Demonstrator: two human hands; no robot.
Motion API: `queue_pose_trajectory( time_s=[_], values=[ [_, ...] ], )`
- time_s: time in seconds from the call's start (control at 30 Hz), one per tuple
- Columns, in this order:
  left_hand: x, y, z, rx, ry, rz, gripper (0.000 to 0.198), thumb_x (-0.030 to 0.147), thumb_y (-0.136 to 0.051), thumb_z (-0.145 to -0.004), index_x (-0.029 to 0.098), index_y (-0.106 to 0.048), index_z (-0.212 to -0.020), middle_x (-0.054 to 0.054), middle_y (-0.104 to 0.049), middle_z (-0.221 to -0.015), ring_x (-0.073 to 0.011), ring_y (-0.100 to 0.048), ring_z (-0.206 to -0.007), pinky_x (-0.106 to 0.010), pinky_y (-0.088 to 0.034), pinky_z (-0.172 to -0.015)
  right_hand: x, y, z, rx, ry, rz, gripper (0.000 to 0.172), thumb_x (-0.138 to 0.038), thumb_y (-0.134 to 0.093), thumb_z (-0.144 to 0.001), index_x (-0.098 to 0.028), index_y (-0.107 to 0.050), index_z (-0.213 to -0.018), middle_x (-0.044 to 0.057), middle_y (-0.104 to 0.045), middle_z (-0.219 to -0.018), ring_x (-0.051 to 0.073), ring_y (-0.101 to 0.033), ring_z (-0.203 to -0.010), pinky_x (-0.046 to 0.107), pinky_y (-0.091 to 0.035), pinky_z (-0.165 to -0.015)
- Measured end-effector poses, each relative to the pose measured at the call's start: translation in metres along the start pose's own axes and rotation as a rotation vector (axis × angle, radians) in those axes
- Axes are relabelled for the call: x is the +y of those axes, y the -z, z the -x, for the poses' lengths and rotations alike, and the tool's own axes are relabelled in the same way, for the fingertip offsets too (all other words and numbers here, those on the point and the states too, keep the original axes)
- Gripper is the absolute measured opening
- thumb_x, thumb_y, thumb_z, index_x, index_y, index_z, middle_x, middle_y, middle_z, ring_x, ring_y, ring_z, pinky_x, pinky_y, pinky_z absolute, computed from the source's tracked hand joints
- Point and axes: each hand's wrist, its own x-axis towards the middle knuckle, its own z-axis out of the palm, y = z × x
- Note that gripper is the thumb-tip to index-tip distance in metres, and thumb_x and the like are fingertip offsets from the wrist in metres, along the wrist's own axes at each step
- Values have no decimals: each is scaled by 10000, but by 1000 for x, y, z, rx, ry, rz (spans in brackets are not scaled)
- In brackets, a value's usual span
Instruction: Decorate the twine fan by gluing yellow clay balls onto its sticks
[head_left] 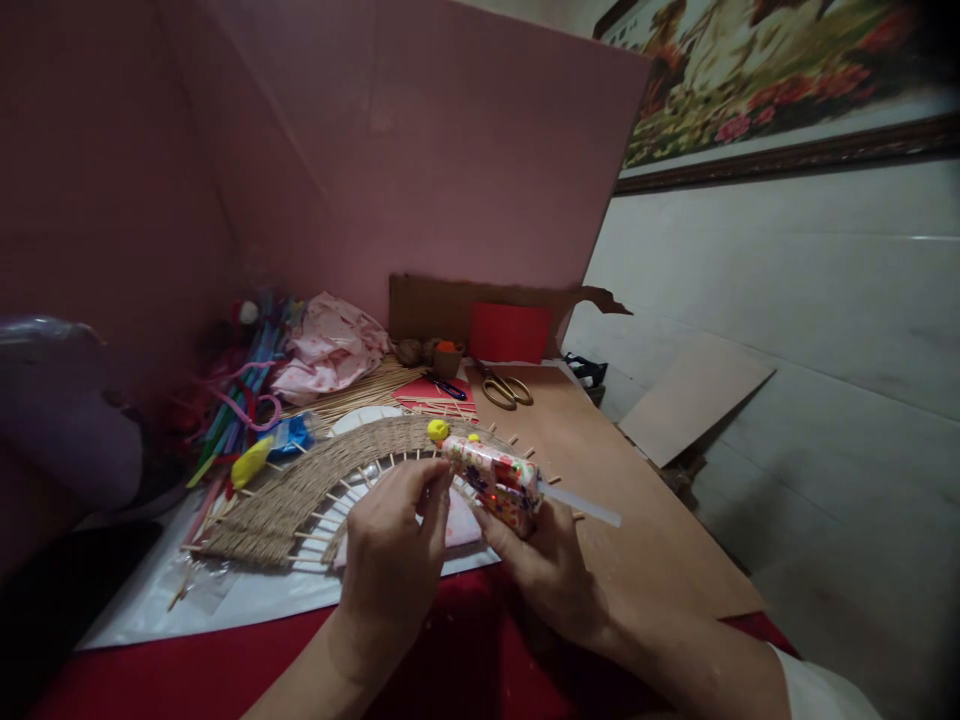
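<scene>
My right hand (pixel 551 570) is wrapped round a hot glue gun (pixel 491 475) with a colourful flowered pattern. A whitish glue stick (pixel 581 503) juts from its back end, and its front points left. By that front end my left hand (pixel 397 545) is closed, thumb and fingers pinched together; what they hold, if anything, is hidden. Beneath and behind both hands lies a woven fan-shaped piece (pixel 262 500) of brown cord on thin sticks. Yellow lumps, one a small yellow ball (pixel 438 430), rest on or near its upper edge. A folded pink cloth (pixel 461 522) is partly covered by my hands.
Gold-handled scissors (pixel 504 388) and a dark pen-like tool (pixel 446 384) lie behind the fan. Thin sticks, pink fabric (pixel 330 345) and coloured pipe cleaners (pixel 244 400) crowd the back left. A brown board (pixel 645 530) covers the right side. A red card (pixel 510 333) leans at the back.
</scene>
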Motion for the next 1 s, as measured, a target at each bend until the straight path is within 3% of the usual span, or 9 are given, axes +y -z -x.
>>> queue_pose_trajectory(
  time_s=[0.27, 0.47, 0.57, 0.7, 0.8, 1.0],
  values=[
    [-1, -4, 0, -20, -32, -107, 75, 94, -522, -807, 144, -570, -781, -11, -597, -641, -122, -564, -572, -241, -431, -533, -1, 1, 4, 8, 78, 89, 236, -246, -602, -816, -192, -595, -1046, 66, -672, -899, 229, -618, -819, 372, -506, -780],
    [-8, -7, -1, 45, 27, -157, 80, 122, -500, -790, 161, -548, -741, 10, -554, -599, -115, -528, -536, -245, -416, -529, -3, -7, -4, 97, -7, -77, 193, -299, -627, -807, -189, -643, -964, 53, -691, -862, 213, -633, -753, 351, -522, -712],
    [-10, -2, -7, 92, 178, -55, 65, 170, -521, -789, 165, -557, -736, 24, -547, -576, -101, -508, -503, -228, -404, -500, -3, -5, -13, 168, -65, -211, 215, -330, -639, -794, -193, -635, -959, 70, -693, -904, 239, -644, -818, 365, -531, -722],
    [-2, 2, -10, -77, 347, 268, 187, 254, -454, -860, 176, -554, -723, 30, -525, -579, -96, -484, -507, -216, -396, -480, -2, -2, -19, 157, -91, -265, 218, -360, -677, -751, -199, -649, -895, 61, -694, -835, 252, -651, -834, 355, -545, -691],
    [3, 1, -5, -135, 402, 420, 244, 268, -397, -892, 182, -565, -738, 10, -547, -633, -109, -506, -569, -225, -404, -505, -2, -1, -18, 118, -102, -275, 211, -370, -661, -762, -197, -652, -882, 49, -685, -773, 244, -651, -838, 350, -547, -695],
    [4, 4, 1, -71, 368, 454, 187, 184, -444, -855, 193, -616, -783, 14, -567, -646, -112, -518, -585, -233, -411, -528, -4, -3, -16, 108, -68, -261, 287, -357, -670, -762, -197, -641, -999, 67, -701, -902, 234, -654, -843, 356, -543, -740]
  ],
)
